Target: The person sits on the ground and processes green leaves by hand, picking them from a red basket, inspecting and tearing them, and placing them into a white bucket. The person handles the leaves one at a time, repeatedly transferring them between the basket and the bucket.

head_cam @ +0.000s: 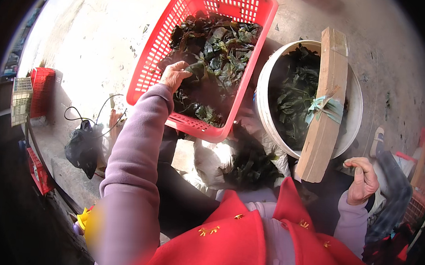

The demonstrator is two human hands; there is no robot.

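My left hand reaches into a red plastic basket, its thumb and fingers closed on a dark leafy piece of seaweed. More dark green and brown seaweed fills much of that basket. Beside the basket stands a white bucket with green seaweed in it. A wooden board lies across the bucket's rim, with a pale green strip of cloth tied around it. Right of the board's near end, my right hand hovers with curled fingers; whether something small is pinched there is unclear.
A dark seaweed heap rests on a white woven sack between my legs. At left are a black bag with cord handles and stacked crates. Another person's leg shows at right, near a red crate.
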